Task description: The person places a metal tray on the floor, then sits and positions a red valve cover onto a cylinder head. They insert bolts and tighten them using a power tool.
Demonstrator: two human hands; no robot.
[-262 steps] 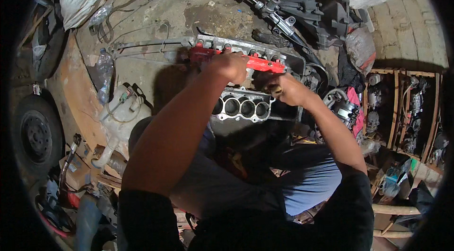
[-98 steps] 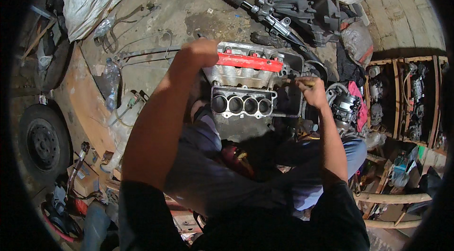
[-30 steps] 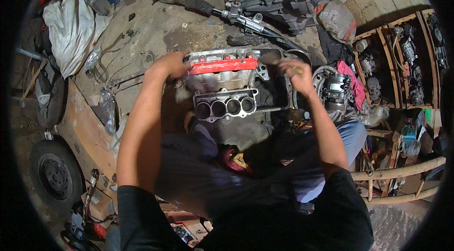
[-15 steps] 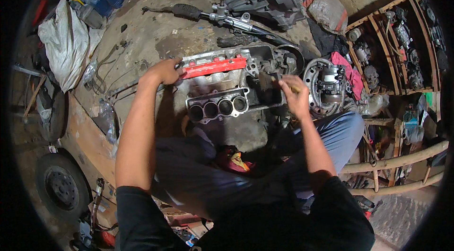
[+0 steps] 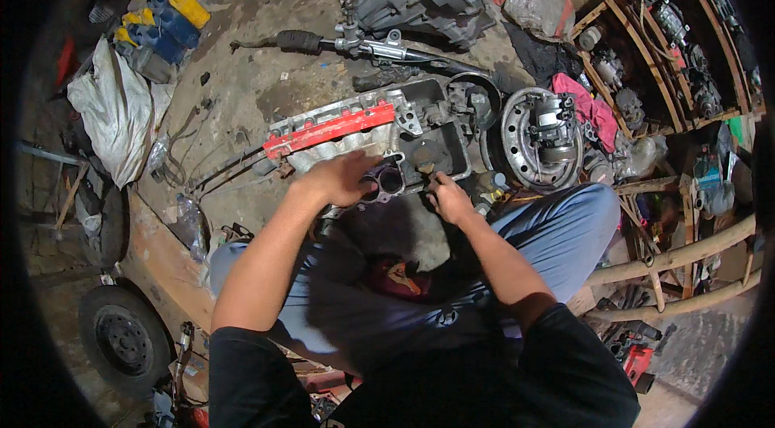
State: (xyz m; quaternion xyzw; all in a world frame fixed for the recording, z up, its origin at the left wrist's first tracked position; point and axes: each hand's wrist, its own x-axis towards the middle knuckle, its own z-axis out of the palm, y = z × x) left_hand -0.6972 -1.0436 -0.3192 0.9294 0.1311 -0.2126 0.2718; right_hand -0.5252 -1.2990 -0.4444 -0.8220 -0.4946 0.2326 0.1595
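In front of my crossed legs lies a grey cast-metal intake manifold [image 5: 347, 142] with a red rail [image 5: 331, 131] along its far side. My left hand [image 5: 343, 178] rests on its near flange [image 5: 391, 179], fingers stretched out and covering most of the round ports. Beside it on the right is a dark, open, box-like metal section [image 5: 442, 150]. At the near edge of that section, my right hand [image 5: 450, 199] is closed on a small brownish tool [image 5: 430, 167], whose tip reaches inside. The tool's exact kind is hard to make out.
A wheel rim with a metal unit on it [image 5: 542, 137] stands to the right. Beyond the manifold lie a steering rack [image 5: 379, 49] and a black plastic housing [image 5: 424, 0]. Wooden shelves [image 5: 646, 57] hold parts at far right; a tyre [image 5: 125, 339] lies at left.
My left hand has moved from the red rail's left end to the near flange. My right hand has come nearer and left, and the manifold sits lower-left and more tilted in view.
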